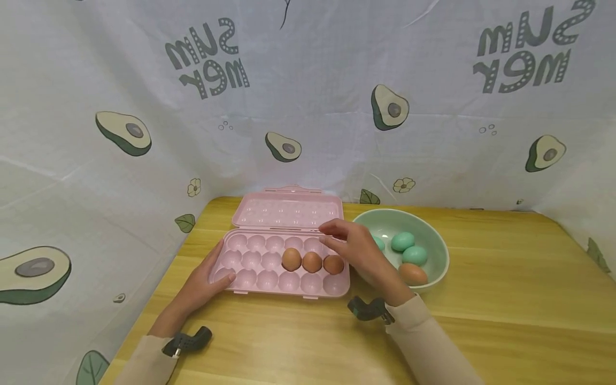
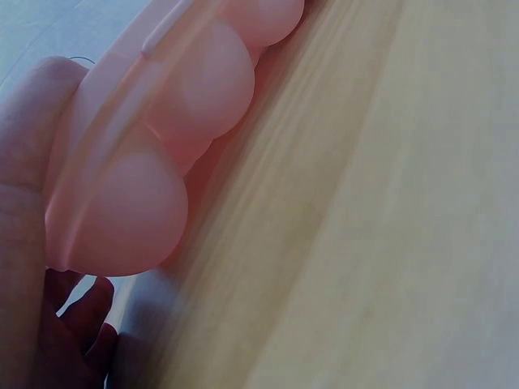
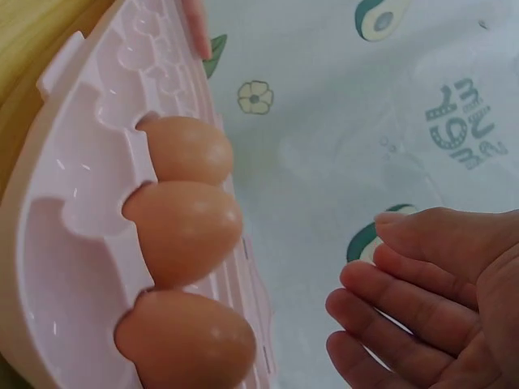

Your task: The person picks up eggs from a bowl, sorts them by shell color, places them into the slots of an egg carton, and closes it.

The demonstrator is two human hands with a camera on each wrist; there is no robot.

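A pink plastic egg carton lies with its lid folded back. My left hand grips its left end, thumb over the near corner; in the left wrist view the fingers show below the rounded cups. Three brown eggs, the left one, the middle one and the right one, sit side by side in the middle row at the right. Over the carton's back right corner hovers my right hand, fingers loosely bent. Nothing shows between them in the right wrist view.
Right of the carton stands a pale green bowl with three turquoise eggs and a brown egg, partly behind my right hand. The wooden table meets an avocado-print cloth at the back and left.
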